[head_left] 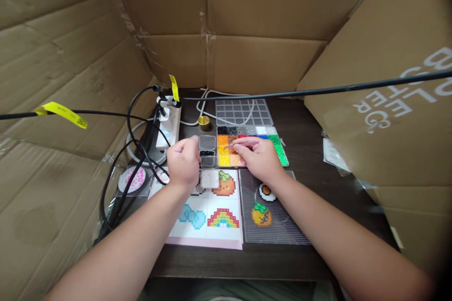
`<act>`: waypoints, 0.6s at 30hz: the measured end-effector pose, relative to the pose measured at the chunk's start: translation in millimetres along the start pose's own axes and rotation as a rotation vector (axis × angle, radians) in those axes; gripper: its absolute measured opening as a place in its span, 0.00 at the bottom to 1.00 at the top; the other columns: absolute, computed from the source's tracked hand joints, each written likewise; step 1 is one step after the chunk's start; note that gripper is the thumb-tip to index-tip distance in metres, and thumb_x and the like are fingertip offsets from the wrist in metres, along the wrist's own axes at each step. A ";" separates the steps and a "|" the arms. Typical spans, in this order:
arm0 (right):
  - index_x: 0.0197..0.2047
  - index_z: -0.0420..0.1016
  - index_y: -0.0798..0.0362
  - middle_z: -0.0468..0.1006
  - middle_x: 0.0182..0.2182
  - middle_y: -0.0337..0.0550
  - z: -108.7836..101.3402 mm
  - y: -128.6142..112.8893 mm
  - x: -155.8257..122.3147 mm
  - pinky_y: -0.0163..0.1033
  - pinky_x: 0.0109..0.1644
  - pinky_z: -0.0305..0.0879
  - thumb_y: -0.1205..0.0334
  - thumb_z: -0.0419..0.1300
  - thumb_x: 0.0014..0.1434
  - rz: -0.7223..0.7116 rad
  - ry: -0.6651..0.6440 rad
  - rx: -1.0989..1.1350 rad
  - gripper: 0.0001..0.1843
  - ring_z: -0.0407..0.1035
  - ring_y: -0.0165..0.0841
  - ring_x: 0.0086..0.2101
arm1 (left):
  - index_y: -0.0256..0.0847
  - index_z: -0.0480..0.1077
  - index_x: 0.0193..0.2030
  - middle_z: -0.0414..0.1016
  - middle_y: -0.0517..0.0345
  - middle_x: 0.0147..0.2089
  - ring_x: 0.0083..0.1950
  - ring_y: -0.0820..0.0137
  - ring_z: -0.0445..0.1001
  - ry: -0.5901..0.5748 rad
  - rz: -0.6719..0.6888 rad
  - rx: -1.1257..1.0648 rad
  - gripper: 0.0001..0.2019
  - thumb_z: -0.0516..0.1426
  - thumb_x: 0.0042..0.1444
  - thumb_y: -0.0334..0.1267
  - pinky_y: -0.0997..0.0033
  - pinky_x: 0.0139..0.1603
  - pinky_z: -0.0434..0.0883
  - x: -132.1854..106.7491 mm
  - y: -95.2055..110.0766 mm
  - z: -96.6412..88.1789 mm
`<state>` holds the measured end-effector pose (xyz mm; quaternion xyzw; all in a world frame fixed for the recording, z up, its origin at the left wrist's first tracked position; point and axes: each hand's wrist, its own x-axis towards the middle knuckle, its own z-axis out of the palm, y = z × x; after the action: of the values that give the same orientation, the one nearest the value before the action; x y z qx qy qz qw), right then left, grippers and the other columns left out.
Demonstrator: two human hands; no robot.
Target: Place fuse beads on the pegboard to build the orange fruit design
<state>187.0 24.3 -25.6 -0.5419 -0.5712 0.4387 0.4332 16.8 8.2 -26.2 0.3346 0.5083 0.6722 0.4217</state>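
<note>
My right hand (pixel 259 156) pinches a pair of pink tweezers (pixel 247 144), its tips over the yellow and orange compartments of the bead box (pixel 282 153), which holds beads sorted by colour. My left hand (pixel 183 162) is closed in a fist left of some small clear boxes, one with black beads (pixel 207 153); anything inside the fist is hidden. Below my right wrist lies a clear pegboard (pixel 275 233) bearing an egg-like bead figure (pixel 267 192) and an orange figure with a green top (pixel 262 215). A pattern sheet (pixel 197 240) with pixel pictures lies under my left forearm.
A white power strip (pixel 168 127) with plugs and black cables (pixel 132 150) stands at the left. Beyond the bead box lie an empty gridded lid (pixel 243 112) and a small gold tin (pixel 204 122). A white dish (pixel 132 179) holds pink beads. Cardboard walls (pixel 254 4) surround the table.
</note>
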 end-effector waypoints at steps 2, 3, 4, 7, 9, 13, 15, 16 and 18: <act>0.33 0.80 0.57 0.84 0.34 0.50 0.1 -0.3 0.2 0.40 0.35 0.72 0.58 0.63 0.53 0.000 0.004 0.002 0.11 0.76 0.36 0.32 | 0.42 0.48 0.15 0.44 0.67 0.15 0.18 0.78 0.47 -0.001 0.004 0.003 0.22 0.57 0.52 0.37 0.72 0.19 0.48 -0.1 -0.1 0.1; 0.33 0.80 0.57 0.84 0.34 0.50 0.1 -0.3 0.4 0.40 0.35 0.72 0.58 0.63 0.52 -0.001 0.006 0.002 0.11 0.76 0.35 0.31 | 0.42 0.48 0.15 0.44 0.67 0.15 0.18 0.78 0.47 -0.003 0.006 0.006 0.22 0.57 0.52 0.37 0.72 0.19 0.48 -0.1 -0.2 0.1; 0.33 0.80 0.57 0.84 0.34 0.50 0.1 -0.1 0.6 0.40 0.34 0.72 0.58 0.63 0.52 -0.004 0.007 0.003 0.11 0.76 0.35 0.31 | 0.42 0.48 0.15 0.44 0.67 0.15 0.18 0.78 0.47 -0.003 0.009 0.008 0.22 0.57 0.52 0.37 0.72 0.19 0.48 -0.2 -0.3 0.1; 0.32 0.81 0.57 0.84 0.33 0.50 0.2 0.5 1.2 0.39 0.34 0.73 0.58 0.63 0.52 -0.027 -0.005 0.011 0.10 0.76 0.35 0.31 | 0.41 0.48 0.15 0.44 0.67 0.16 0.18 0.79 0.47 -0.010 0.005 0.015 0.22 0.57 0.51 0.38 0.73 0.18 0.48 -0.6 -0.3 0.3; 0.32 0.81 0.57 0.84 0.33 0.50 0.6 0.8 1.4 0.39 0.34 0.73 0.59 0.63 0.52 -0.035 -0.011 0.020 0.10 0.76 0.35 0.31 | 0.41 0.48 0.15 0.44 0.67 0.16 0.18 0.79 0.47 -0.012 -0.002 0.016 0.22 0.57 0.51 0.38 0.73 0.18 0.48 -0.8 0.0 0.5; 0.31 0.80 0.57 0.84 0.32 0.49 1.2 0.9 1.5 0.39 0.34 0.73 0.59 0.63 0.52 -0.010 -0.002 0.037 0.09 0.77 0.35 0.31 | 0.41 0.47 0.15 0.44 0.66 0.15 0.18 0.79 0.46 -0.004 -0.006 0.019 0.22 0.57 0.51 0.38 0.73 0.18 0.48 -0.9 0.9 1.0; 0.31 0.80 0.57 0.84 0.32 0.49 1.2 1.1 1.4 0.40 0.35 0.73 0.59 0.63 0.52 -0.008 0.003 0.047 0.09 0.77 0.35 0.31 | 0.41 0.47 0.15 0.44 0.66 0.15 0.18 0.79 0.46 -0.005 -0.006 0.022 0.22 0.57 0.50 0.38 0.73 0.18 0.48 -1.0 1.2 1.2; 0.31 0.80 0.57 0.84 0.32 0.49 1.0 1.1 1.3 0.40 0.36 0.73 0.59 0.64 0.51 -0.010 0.008 0.052 0.09 0.77 0.36 0.32 | 0.41 0.47 0.15 0.44 0.66 0.15 0.18 0.79 0.46 -0.006 -0.005 0.022 0.22 0.57 0.50 0.39 0.73 0.18 0.48 -1.1 1.3 1.3; 0.32 0.80 0.57 0.84 0.33 0.50 0.3 0.9 0.8 0.40 0.37 0.73 0.58 0.65 0.51 -0.007 0.021 0.055 0.10 0.77 0.36 0.33 | 0.41 0.47 0.15 0.44 0.66 0.15 0.18 0.79 0.46 -0.010 -0.005 0.022 0.22 0.57 0.50 0.39 0.73 0.18 0.47 -1.3 1.4 1.2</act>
<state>187.0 25.2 -26.6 -0.5323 -0.5564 0.4468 0.4555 18.0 7.3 -24.5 0.3413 0.5144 0.6637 0.4224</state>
